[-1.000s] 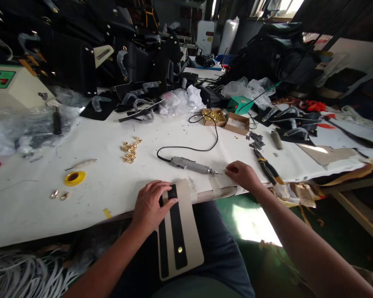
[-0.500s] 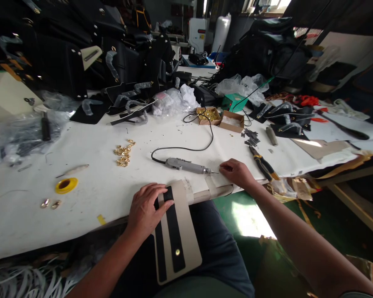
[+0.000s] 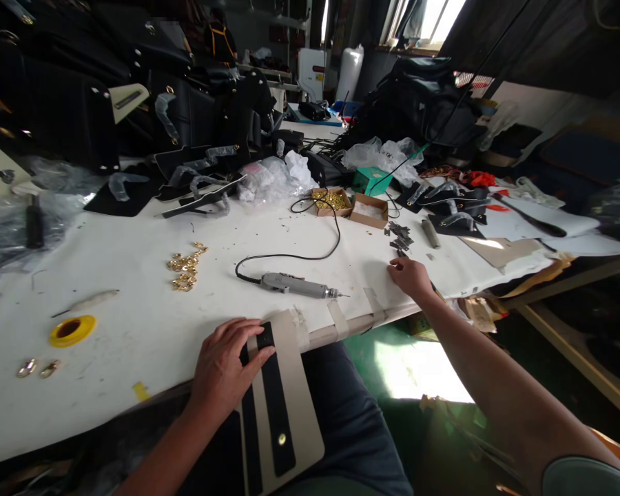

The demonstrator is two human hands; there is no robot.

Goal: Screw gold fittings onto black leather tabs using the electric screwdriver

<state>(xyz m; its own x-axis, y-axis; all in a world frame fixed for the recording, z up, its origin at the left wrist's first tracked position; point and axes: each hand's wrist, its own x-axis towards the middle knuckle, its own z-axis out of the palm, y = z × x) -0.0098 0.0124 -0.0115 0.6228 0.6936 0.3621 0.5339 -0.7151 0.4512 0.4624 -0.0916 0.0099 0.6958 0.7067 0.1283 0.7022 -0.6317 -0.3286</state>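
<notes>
My left hand (image 3: 232, 362) is closed on the upper left edge of a beige bag panel (image 3: 302, 413), its thumb on a black strap (image 3: 275, 406). The panel rests tilted across my lap against the table edge. Low on the strap shows a round gold stud (image 3: 282, 439). My right hand (image 3: 410, 279), fingers curled, is closed over the pliers (image 3: 401, 253) near the table's front edge; most of the tool is hidden beneath it. Between my hands lies a grey corded electric screwdriver (image 3: 300, 285), untouched.
Gold clasps (image 3: 186, 267) lie in a pile at left, beside a yellow tape roll (image 3: 72, 331). Two cardboard boxes stand behind, one with small gold parts (image 3: 332, 200). Dark metal plates (image 3: 400, 236) lie near my right hand. Black bags (image 3: 196, 103) crowd the back.
My right hand has moved right, from beside the screwdriver tip onto the pliers. My left hand keeps its grip on the panel. The camera view has turned slightly right.
</notes>
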